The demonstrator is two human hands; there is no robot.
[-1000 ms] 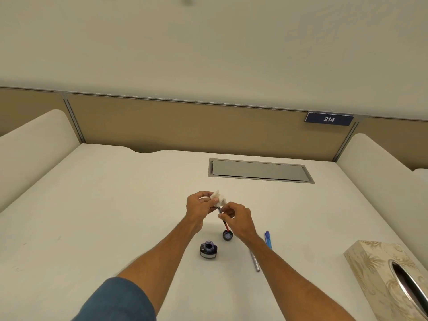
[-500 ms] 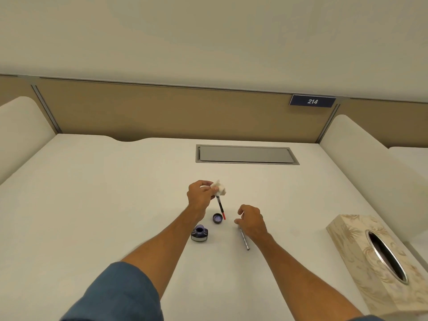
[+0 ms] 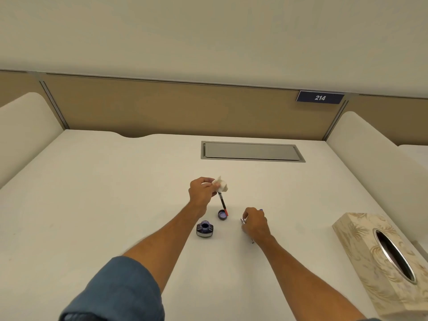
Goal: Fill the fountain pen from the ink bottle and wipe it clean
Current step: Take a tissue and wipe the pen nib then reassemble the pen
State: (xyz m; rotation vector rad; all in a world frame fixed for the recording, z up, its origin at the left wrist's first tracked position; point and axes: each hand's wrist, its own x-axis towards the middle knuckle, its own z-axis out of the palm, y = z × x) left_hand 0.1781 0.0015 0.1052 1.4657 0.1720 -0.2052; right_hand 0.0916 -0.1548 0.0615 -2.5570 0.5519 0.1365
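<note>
Fingers (image 3: 206, 181) of the left hand (image 3: 201, 193) pinch a tissue (image 3: 221, 185) round the pen (image 3: 222, 203) above the desk (image 3: 115, 193). The right hand (image 3: 256, 224) curls on the barrel (image 3: 243, 220). Tissue box (image 3: 361, 246) at right; open ink bottle (image 3: 205, 228) and cap (image 3: 222, 214) between the hands.

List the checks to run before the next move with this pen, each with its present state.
1. Left hand grips tissue and pen section: ok.
2. Right hand has a firm grip on silver barrel: cannot tell, fingers cover it.
3. Ink bottle upright, apart from both hands: ok.
4. Ink bottle closed: not ok, bottle cap lies beside it.
5. Wiping done: cannot tell, tissue covers the section's upper end.
</note>
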